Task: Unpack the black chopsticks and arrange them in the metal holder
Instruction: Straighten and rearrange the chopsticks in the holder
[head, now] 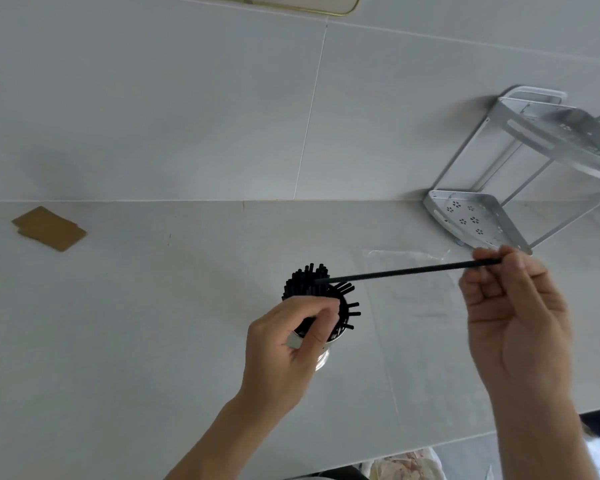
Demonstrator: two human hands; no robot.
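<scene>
Left hand (291,336) curls around the metal holder (321,355) full of black chopsticks (305,282); right hand (515,306) pinches one chopstick (406,270) near horizontal, its far tip over the bundle

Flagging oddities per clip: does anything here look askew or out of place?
Mostly tidy. The chopsticks in the metal holder splay outward on its right side rather than standing straight, while the right hand holds a single chopstick nearly level over them.
</scene>
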